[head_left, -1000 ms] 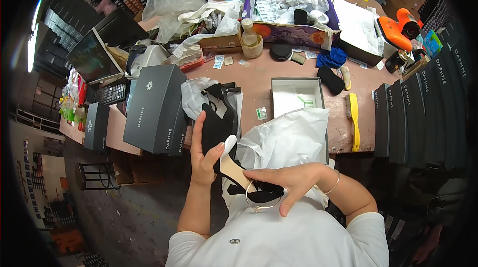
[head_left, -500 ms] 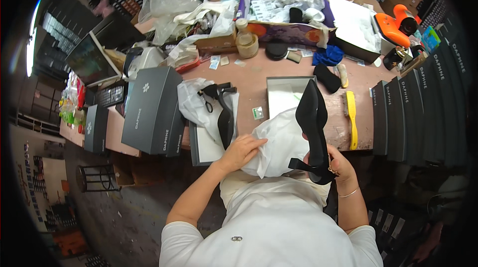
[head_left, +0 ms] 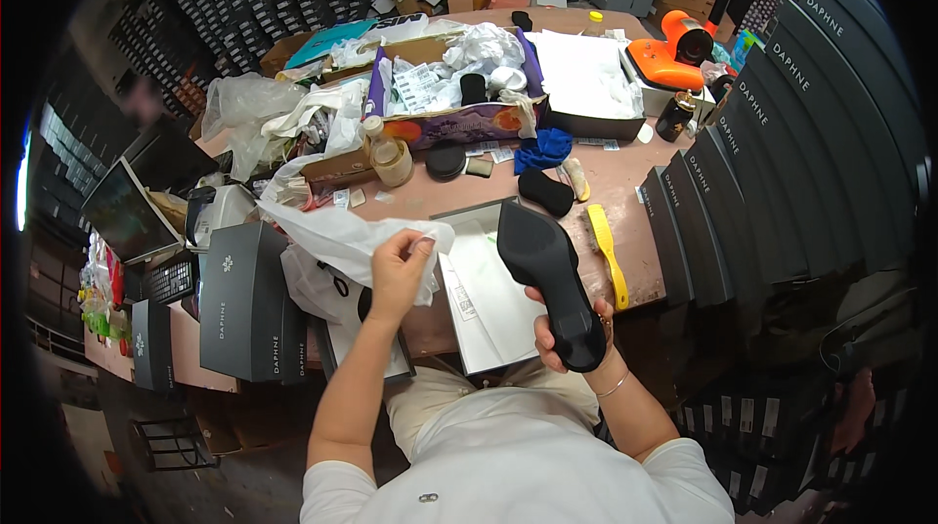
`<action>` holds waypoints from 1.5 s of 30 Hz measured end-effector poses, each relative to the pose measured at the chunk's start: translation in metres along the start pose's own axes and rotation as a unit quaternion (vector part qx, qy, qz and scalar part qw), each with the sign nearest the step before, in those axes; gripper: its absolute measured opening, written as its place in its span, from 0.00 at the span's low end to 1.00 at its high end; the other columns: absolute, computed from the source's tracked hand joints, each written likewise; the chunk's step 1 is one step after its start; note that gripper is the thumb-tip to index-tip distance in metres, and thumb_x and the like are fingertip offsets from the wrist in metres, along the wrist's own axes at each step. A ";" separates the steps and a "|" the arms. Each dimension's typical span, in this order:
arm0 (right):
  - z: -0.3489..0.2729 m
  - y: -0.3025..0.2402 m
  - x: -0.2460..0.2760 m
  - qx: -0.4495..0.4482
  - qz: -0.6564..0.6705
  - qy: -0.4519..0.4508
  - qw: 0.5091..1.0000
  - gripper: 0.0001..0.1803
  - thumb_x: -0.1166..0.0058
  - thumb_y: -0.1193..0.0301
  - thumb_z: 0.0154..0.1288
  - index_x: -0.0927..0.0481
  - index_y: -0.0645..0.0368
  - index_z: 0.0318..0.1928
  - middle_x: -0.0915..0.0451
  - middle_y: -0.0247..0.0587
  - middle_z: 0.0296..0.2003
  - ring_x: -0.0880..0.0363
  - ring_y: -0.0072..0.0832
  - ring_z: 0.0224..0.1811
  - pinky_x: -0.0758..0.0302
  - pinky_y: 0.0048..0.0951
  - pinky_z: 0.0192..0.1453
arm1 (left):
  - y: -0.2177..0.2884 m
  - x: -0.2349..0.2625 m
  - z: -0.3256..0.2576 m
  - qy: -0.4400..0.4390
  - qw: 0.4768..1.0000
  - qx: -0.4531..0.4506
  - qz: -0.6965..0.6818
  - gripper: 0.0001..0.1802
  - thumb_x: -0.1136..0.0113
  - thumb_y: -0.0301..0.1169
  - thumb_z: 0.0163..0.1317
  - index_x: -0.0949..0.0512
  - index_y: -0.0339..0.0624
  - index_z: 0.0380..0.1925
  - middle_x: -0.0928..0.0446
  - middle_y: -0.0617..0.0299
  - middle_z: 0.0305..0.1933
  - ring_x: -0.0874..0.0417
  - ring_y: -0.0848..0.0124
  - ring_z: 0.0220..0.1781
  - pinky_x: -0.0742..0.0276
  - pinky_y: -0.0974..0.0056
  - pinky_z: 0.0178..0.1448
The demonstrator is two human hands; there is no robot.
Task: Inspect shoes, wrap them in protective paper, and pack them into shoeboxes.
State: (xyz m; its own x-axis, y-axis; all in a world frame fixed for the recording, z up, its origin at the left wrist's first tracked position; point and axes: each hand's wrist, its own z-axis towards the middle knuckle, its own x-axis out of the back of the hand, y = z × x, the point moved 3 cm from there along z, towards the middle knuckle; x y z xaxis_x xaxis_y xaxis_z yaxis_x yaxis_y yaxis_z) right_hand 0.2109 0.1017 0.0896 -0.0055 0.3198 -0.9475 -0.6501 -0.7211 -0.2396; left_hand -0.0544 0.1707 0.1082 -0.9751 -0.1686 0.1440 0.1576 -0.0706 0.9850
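My right hand (head_left: 586,324) grips a black heeled shoe (head_left: 542,260) by its heel end, its dark sole facing me and the toe pointing away. White tissue paper (head_left: 337,231) hangs from the closed fingers of my left hand (head_left: 399,275), spread out to the left. Between my hands lies an open white-lined shoebox (head_left: 484,309), partly behind the shoe. Left of it, another shoebox (head_left: 342,343) holds crumpled white wrapping (head_left: 311,280) and a black shoe, mostly covered by my left forearm and the tissue.
Closed dark shoeboxes (head_left: 249,304) stand at left, and a tall stack of them (head_left: 752,153) rises at right. A yellow-handled brush (head_left: 608,255), a black pad (head_left: 545,192) and a blue cloth (head_left: 543,150) lie beyond the shoe. Cluttered cartons (head_left: 459,124) line the back.
My left hand has lifted the tissue up and left, away from my lap, uncovering the box between my hands. The shoe in my right hand has turned sole toward me. The view has shifted.
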 end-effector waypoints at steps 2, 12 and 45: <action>-0.006 0.001 -0.005 -0.070 -0.039 0.009 0.997 0.58 0.42 0.39 0.52 0.50 0.68 0.70 0.24 0.56 0.35 0.21 0.41 0.31 0.24 0.33 0.29 | -0.017 -0.006 -0.004 0.046 0.999 -0.020 -0.017 0.07 0.38 0.28 0.62 0.21 0.34 0.31 0.25 0.72 0.27 0.30 0.85 0.29 0.33 0.77 0.33; 0.073 0.060 0.028 -0.209 -0.117 0.267 0.934 0.27 0.45 0.52 0.62 0.24 0.65 0.49 0.18 0.46 0.32 0.17 0.35 0.27 0.17 0.35 0.35 | 0.059 0.039 -0.095 0.117 0.955 -0.211 0.173 0.07 0.36 0.24 0.58 0.18 0.36 0.36 0.27 0.64 0.25 0.29 0.76 0.25 0.34 0.71 0.29; 0.133 0.105 0.035 -0.035 -0.066 0.240 0.968 0.15 0.47 0.69 0.65 0.24 0.63 0.50 0.21 0.41 0.42 0.23 0.32 0.44 0.26 0.31 0.52 | 0.039 -0.001 -0.167 -0.009 0.936 -0.332 0.114 0.22 0.40 0.14 0.43 0.18 0.39 0.42 0.24 0.59 0.28 0.22 0.67 0.24 0.26 0.67 0.28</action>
State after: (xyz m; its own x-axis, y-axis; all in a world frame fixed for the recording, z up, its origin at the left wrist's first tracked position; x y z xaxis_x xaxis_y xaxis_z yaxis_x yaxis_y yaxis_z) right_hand 0.0414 0.1187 0.0596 0.4385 0.1018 -0.8929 -0.5677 -0.7388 -0.3631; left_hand -0.0212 0.0041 0.1309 -0.9056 -0.2374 0.3515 0.4189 -0.6308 0.6531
